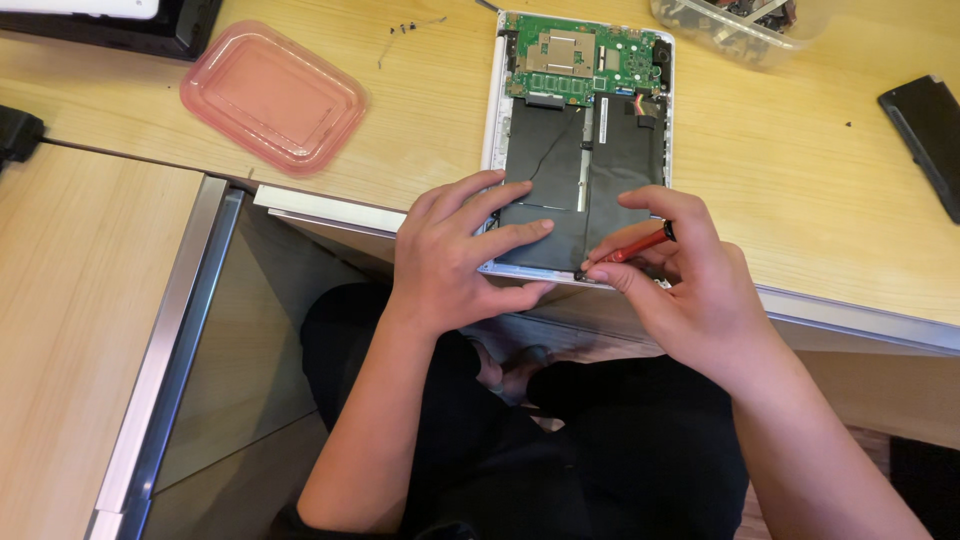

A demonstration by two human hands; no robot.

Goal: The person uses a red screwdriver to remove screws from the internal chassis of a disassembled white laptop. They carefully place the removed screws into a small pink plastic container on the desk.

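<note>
Left hand (455,250): spread flat, fingers wide, pressing the near end of an opened white laptop base (580,140) with black battery panels. Right hand (690,290): pinched around a slim red-handled screwdriver (636,246), tip down-left at the laptop's near edge, handle rising up-right. Laptop: lies on the light wooden desk (800,180), long axis running away from the person, green circuit board (585,60) at the far end. Farther left: pink translucent rectangular plastic lid (272,95). Far right: clear plastic container of small parts (740,25).
</note>
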